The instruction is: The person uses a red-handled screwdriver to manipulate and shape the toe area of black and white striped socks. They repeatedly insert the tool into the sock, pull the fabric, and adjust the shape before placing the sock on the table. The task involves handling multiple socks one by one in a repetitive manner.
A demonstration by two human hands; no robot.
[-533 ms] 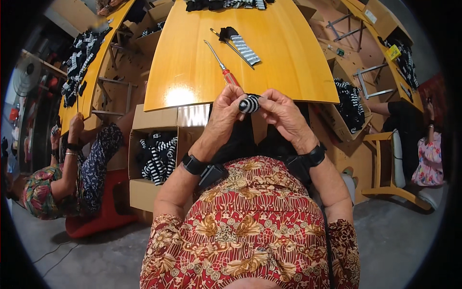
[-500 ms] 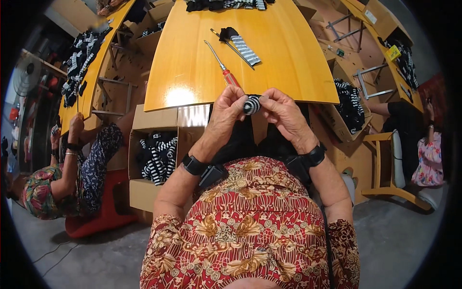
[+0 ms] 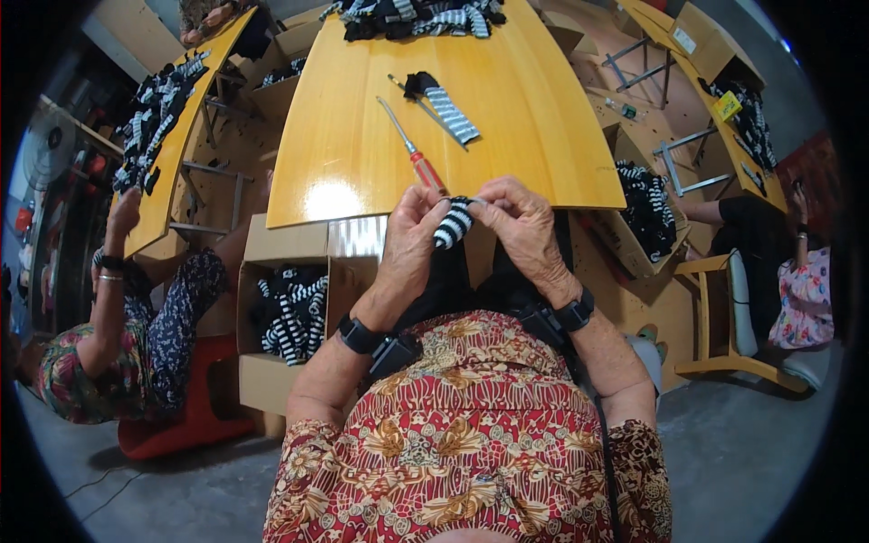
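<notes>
A small black-and-white striped sock (image 3: pixel 453 224) hangs between my hands just off the table's near edge. My left hand (image 3: pixel 415 233) pinches its upper left side between thumb and fingers. On the other side, my right hand (image 3: pixel 518 220) grips the top edge the same way. Beyond my left fingertips lies a screwdriver (image 3: pixel 425 170) with a red handle, its shaft pointing away. Farther up the table rests a grey-and-white striped sock (image 3: pixel 449 110) with a black end, lying partly over a thin dark rod (image 3: pixel 429 110).
A sock pile (image 3: pixel 412 18) covers the far end of the yellow table (image 3: pixel 344 172). Cardboard boxes of striped socks stand at left (image 3: pixel 284 373) and right (image 3: pixel 625 240). Co-workers sit at side tables, one on a red chair (image 3: pixel 186 439) at left.
My hands have come slightly down and nearer with the sock. It was bunched up and now hangs longer, its stripes more spread. The view has shifted a little, showing more of the far pile.
</notes>
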